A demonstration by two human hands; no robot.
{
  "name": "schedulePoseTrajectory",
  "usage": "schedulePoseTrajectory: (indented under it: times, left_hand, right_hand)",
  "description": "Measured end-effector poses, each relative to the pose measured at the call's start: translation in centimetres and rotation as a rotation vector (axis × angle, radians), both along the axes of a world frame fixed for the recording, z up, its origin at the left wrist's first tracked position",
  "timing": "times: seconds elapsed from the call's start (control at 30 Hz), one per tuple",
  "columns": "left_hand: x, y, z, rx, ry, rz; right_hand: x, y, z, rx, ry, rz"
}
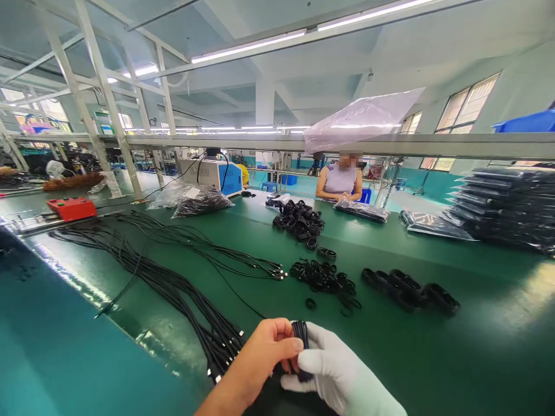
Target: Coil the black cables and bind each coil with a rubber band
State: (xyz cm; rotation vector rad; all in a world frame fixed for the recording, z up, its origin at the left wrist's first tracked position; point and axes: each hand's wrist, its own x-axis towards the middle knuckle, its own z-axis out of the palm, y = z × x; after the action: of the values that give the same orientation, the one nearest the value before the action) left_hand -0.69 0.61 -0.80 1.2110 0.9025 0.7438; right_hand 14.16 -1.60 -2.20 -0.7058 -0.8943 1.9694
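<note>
**Low in the view, a black coil (300,331) gripped from both sides**

Bare left fingers (288,348) and gloved right fingers (313,361) clamp it, probably to hold its loops together. Just beyond, on the green surface (489,352), we see small black bands (321,277) piled, seemingly for easy reach; loose cables (173,283) lie to the left, more coils (410,295) to the right. Fingers hide much of the held coil, and we cannot make out its ends.

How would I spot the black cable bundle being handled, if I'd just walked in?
Find the big green table. Near the bottom of the view, a bare left hand meets a white-gloved right hand. The black cable bundle is gripped between them, whereas the similar looped bundles farther right lie on the table.
</note>
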Motion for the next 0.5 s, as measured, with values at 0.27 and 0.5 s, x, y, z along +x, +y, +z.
schedulePoseTrajectory:
  times: [0.27,0.5]
  left_hand:
    - [-0.7,0.1,0.5,0.644,0.442,0.167]
    - [0.6,0.9,-0.7,0.813,0.515,0.242]
  right_hand:
    - [-0.2,-0.3,0.7,-0.002,-0.019,0.084]
    - [-0.3,-0.3,-0.2,-0.026,0.046,0.075]
